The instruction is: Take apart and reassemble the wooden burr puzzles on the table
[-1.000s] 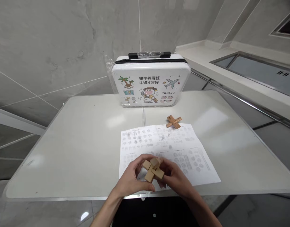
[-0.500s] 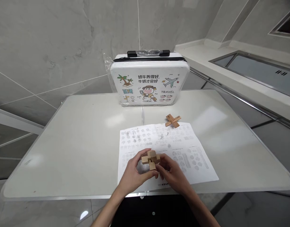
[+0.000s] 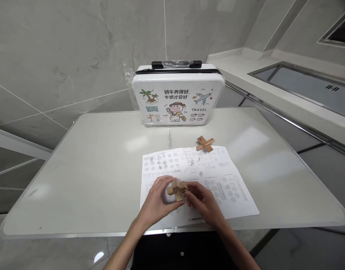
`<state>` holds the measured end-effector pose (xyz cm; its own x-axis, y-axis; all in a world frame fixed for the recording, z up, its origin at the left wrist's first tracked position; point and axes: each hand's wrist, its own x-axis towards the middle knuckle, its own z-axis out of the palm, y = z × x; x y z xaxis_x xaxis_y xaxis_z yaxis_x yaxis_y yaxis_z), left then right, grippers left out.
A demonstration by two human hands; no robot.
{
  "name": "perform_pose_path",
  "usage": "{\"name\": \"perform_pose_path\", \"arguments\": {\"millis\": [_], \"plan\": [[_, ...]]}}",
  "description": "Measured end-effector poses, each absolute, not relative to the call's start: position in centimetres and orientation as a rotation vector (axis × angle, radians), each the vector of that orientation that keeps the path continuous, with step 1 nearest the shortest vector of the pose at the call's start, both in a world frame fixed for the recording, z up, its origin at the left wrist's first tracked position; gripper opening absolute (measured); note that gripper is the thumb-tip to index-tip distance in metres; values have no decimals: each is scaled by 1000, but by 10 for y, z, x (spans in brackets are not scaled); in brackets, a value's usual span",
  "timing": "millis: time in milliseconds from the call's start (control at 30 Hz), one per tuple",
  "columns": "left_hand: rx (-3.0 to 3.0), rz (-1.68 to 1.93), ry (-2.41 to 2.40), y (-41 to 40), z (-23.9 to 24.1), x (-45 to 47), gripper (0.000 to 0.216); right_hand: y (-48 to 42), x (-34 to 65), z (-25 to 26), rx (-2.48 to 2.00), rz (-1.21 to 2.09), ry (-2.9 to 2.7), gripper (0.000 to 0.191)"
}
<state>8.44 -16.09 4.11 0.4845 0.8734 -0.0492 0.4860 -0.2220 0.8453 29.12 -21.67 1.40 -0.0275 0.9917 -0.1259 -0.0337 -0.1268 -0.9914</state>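
both bare hands are together over the near edge of the table (image 3: 105, 168), with a pale wooden block cluster (image 3: 177, 190) between them. the left hand (image 3: 154, 200) has its grip closed on the cluster from the left, fingers curled behind it and thumb stretched along its near, lower side. the right hand (image 3: 202, 200) has its grip pinched on the cluster's right side, with the index finger behind and the thumb in front; the other fingers are folded under and partly hidden. the cluster is made of short square bars that cross one another, their ends jutting out in several directions, and it is held above a white printed sheet (image 3: 234, 187). the sheet lies flat, creased down the middle, with rows of small grey diagrams too faint to make out and a line of darker print near its close edge. at its far edge lies a browner wooden cross (image 3: 205, 144) with dark marks on two of its arms, well apart from the hands. farther back, a white suitcase (image 3: 178, 99) stands upright on the table in clear plastic wrap (image 3: 129, 73), its black handle (image 3: 195, 64) on top and its front showing a cartoon cow, palm trees, an airplane and the word "travel".
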Motion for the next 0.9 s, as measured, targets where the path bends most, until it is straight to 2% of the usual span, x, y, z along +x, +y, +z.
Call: {"name": "perform_pose_path", "arguments": {"millis": [267,433,500,567,633,767,900], "plan": [[2227,606,1235,-154,14,75,61,-217,295,6,-1303,1328,-1110,39],[2208,598,1215,-158,21,73,73,-218,295,3,-1311,1328,-1093,41],[2196,630,1159,-160,29,72,59,-218,293,4,-1320,1330,-1089,44],[2179,670,1110,-163,34,72,33,-218,291,6,-1325,1336,-1089,45],[2156,721,1097,-165,37,71,15,-218,288,8,-1330,1358,-1099,45],[2101,825,1153,-169,33,70,7,-218,284,11,-1327,1417,-1129,44],[2037,887,1242,-177,29,72,4,-218,283,12,-1318,1406,-1176,34]]}}
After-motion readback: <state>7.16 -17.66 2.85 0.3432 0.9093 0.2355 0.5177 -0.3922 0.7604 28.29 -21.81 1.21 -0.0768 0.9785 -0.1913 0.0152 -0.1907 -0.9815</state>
